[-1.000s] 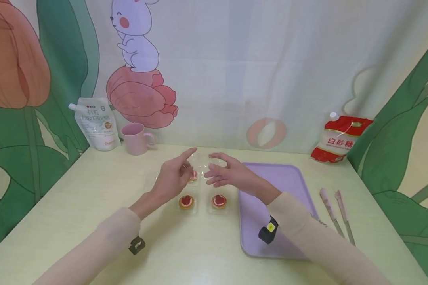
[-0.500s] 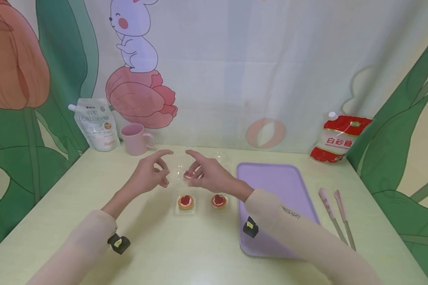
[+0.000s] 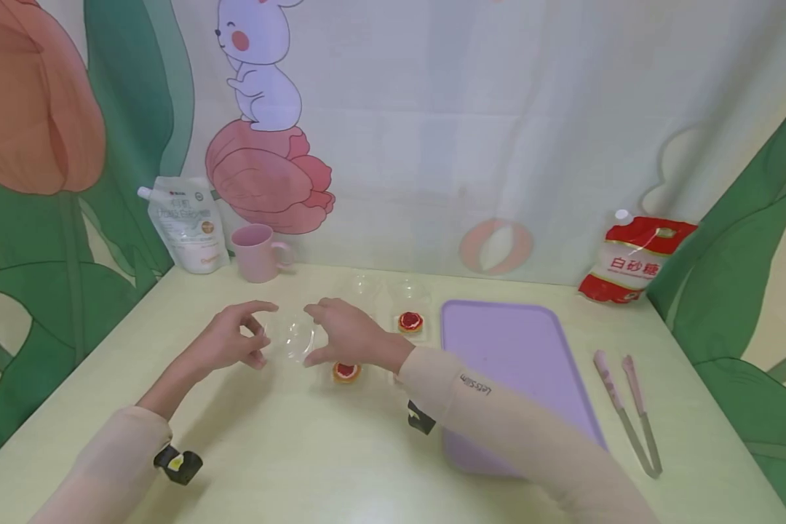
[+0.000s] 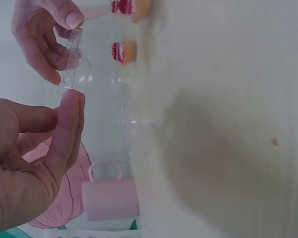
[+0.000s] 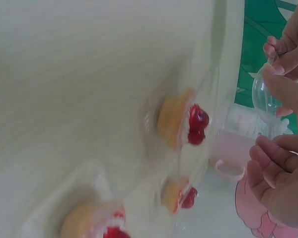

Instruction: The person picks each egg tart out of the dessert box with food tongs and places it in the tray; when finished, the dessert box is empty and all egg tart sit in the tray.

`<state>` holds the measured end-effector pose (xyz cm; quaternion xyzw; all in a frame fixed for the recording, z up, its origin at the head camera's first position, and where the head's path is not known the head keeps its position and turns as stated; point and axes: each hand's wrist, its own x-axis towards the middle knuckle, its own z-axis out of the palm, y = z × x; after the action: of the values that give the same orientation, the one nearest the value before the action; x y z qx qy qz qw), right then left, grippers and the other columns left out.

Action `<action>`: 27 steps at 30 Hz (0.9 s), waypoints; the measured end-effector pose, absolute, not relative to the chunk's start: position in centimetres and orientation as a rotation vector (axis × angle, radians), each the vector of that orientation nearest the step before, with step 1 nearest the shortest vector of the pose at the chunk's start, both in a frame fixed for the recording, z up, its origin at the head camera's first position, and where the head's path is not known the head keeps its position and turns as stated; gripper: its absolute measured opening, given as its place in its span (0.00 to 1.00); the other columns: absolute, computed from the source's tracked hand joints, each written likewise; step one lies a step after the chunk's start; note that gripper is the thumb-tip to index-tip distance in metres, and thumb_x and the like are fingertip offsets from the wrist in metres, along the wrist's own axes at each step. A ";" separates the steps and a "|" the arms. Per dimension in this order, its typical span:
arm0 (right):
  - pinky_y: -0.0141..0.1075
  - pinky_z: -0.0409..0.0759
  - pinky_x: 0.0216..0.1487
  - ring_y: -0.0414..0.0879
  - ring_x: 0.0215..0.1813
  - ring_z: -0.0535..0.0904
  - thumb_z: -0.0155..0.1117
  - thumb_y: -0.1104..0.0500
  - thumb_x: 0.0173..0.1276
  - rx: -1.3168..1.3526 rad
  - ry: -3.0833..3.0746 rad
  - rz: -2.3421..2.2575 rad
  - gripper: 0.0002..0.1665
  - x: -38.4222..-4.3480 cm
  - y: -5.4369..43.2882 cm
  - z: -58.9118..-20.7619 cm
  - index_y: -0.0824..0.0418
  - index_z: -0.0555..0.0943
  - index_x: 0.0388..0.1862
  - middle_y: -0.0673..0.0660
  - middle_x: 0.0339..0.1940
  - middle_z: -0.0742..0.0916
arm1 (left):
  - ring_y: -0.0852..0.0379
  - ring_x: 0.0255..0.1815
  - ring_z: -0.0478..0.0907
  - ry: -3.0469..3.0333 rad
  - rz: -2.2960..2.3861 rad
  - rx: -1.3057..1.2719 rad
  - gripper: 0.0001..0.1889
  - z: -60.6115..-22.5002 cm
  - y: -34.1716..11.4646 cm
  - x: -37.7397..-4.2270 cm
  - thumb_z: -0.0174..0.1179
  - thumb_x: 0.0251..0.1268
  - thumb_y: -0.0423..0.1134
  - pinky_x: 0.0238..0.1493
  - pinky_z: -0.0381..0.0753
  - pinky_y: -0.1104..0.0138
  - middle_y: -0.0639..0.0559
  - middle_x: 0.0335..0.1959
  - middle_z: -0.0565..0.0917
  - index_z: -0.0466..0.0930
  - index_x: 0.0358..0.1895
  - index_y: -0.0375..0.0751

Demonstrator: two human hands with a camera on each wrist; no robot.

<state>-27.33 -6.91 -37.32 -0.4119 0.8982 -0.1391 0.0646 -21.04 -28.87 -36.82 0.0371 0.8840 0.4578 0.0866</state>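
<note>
Head view: the left hand (image 3: 225,338) and right hand (image 3: 354,333) hold a clear, domed plastic lid (image 3: 299,338) above the desk (image 3: 301,451), near red-topped golden tarts (image 3: 410,322). Left wrist view: both hands' bent fingers (image 4: 67,121), nearly together, pinch its opposite edges. Right wrist view: one tart sits in a clear plastic container (image 5: 148,119).

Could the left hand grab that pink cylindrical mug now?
Probably not yet: the left hand pinches a clear domed plastic lid, though the way to the pink cylindrical mug looks free.

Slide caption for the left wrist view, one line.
Left hand and right hand hold a clear domed plastic piece between them, with red-topped tarts and a pink mug in view.
</note>
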 end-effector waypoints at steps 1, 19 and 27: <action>0.38 0.76 0.66 0.48 0.66 0.75 0.74 0.39 0.59 -1.237 2.718 -0.385 0.51 -27.2 -7.3 -37.5 0.59 0.67 0.75 0.56 0.66 0.80 | 0.56 0.25 0.84 2.643 1.337 0.090 0.31 -37.1 -29.1 -20.9 0.59 0.66 0.26 0.35 0.88 0.61 0.39 0.38 0.76 0.62 0.72 0.31; 0.36 0.79 0.49 0.46 0.54 0.77 0.71 0.32 0.58 -1.304 2.757 -0.021 0.41 -25.7 -9.7 -40.0 0.55 0.78 0.62 0.51 0.55 0.84 | 0.52 0.23 0.85 2.671 1.133 -0.030 0.29 -40.5 -30.1 -20.4 0.56 0.59 0.23 0.32 0.85 0.61 0.39 0.30 0.85 0.67 0.66 0.26; 0.36 0.76 0.46 0.45 0.50 0.76 0.69 0.31 0.59 -1.325 2.789 0.055 0.36 -25.1 -10.5 -40.2 0.54 0.81 0.56 0.49 0.50 0.85 | 0.52 0.23 0.85 2.644 1.137 -0.045 0.29 -40.8 -30.8 -20.5 0.58 0.59 0.24 0.31 0.86 0.59 0.38 0.30 0.85 0.67 0.66 0.26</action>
<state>-25.13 -10.53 -40.22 -0.4289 0.9028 0.0179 0.0267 -20.48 -30.77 -40.85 -0.0155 0.9106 0.3916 0.1313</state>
